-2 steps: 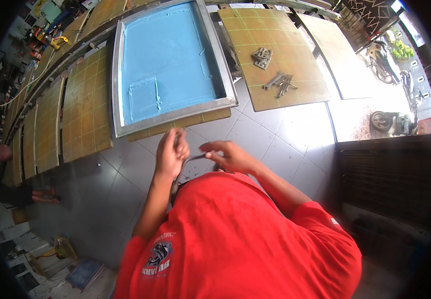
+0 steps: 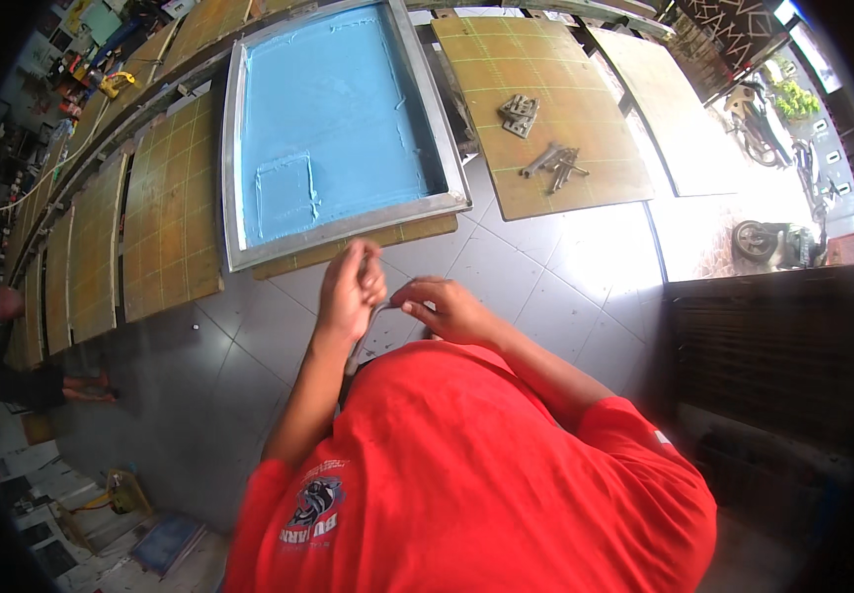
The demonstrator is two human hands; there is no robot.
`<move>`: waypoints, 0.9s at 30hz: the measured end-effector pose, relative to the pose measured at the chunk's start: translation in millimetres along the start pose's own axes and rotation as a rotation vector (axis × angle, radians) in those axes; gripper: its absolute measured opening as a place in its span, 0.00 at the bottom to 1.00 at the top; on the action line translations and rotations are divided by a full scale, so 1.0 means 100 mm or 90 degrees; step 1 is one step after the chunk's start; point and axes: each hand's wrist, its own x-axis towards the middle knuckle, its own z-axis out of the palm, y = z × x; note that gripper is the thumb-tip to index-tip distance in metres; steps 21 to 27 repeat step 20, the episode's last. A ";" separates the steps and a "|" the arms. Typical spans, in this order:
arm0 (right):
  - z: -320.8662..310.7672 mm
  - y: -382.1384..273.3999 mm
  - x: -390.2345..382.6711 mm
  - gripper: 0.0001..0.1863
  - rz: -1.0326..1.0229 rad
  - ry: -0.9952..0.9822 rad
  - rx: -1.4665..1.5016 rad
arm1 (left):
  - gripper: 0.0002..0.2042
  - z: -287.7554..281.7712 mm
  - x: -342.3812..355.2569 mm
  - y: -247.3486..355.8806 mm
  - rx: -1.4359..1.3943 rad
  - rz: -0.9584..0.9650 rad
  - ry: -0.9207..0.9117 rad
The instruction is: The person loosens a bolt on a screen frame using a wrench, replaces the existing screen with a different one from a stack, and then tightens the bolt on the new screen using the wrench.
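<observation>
My left hand (image 2: 352,292) is raised near the bottom edge of the framed screen (image 2: 333,235), its fingers curled closed. Anything inside that fist is hidden. Just right of it, my right hand (image 2: 444,308) pinches one end of a dark, thin curved strip (image 2: 375,316) between thumb and fingers. The strip bends down past my left wrist toward my waist, and its exact kind cannot be made out. A grey metal frame surrounds the screen's light blue surface, which has a raised rectangular outline at its lower left.
A yellowish board (image 2: 545,109) on the right bears metal hinge-like plates (image 2: 520,115) and several loose metal pieces (image 2: 557,166). More gridded boards (image 2: 172,203) line up on the left. A person's legs (image 2: 89,386) show at far left, and a motorbike (image 2: 777,242) stands at right.
My left hand has moved slightly up and to the right, nearer the frame. My right hand has shifted slightly left, still pinching the strip.
</observation>
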 end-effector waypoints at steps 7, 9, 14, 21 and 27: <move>-0.32 0.05 -0.09 0.12 0.071 0.028 -0.064 | 0.15 0.39 0.45 -0.30 -0.083 -0.059 -0.119; -0.36 0.20 -0.16 0.11 0.113 0.119 -0.122 | 0.19 0.45 0.46 -0.30 0.021 -0.041 -0.077; -1.16 0.73 -0.10 0.11 0.196 0.316 -0.231 | 0.27 0.24 0.30 -0.16 0.182 0.008 -0.013; -2.46 1.32 0.19 0.15 0.385 0.325 -0.322 | 0.31 -0.48 -0.17 -0.15 0.192 -0.068 0.101; -2.46 1.32 0.19 0.15 0.385 0.325 -0.322 | 0.31 -0.48 -0.17 -0.15 0.192 -0.068 0.101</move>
